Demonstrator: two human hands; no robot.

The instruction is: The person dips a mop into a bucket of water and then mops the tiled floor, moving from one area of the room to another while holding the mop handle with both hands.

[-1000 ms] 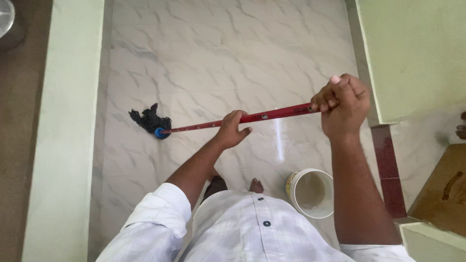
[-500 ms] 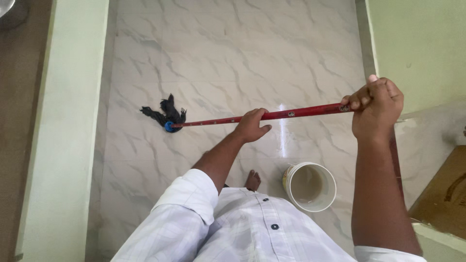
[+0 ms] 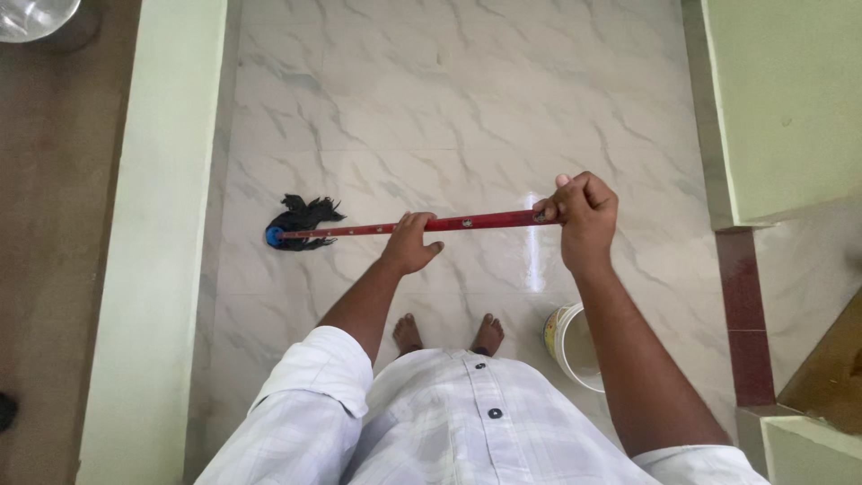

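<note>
The right hand (image 3: 584,216) is gripping the top end of the red mop handle (image 3: 467,221) with closed fingers, while the left hand (image 3: 411,244) is wrapping it mid-shaft, and the dark mop head (image 3: 301,220) is resting on the marble floor (image 3: 449,108) near its left edge. The white bucket (image 3: 575,346) is standing just beside the right foot (image 3: 488,333), so a backward step is likely tipping it, and the shiny floor is probably slippery for bare feet.

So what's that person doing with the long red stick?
It's a mop. The person grips its red handle with both hands: the left hand near the middle, the right hand at the top end. The dark mop head lies on the pale marble floor, off to their left. A white bucket stands by their bare feet.
</note>
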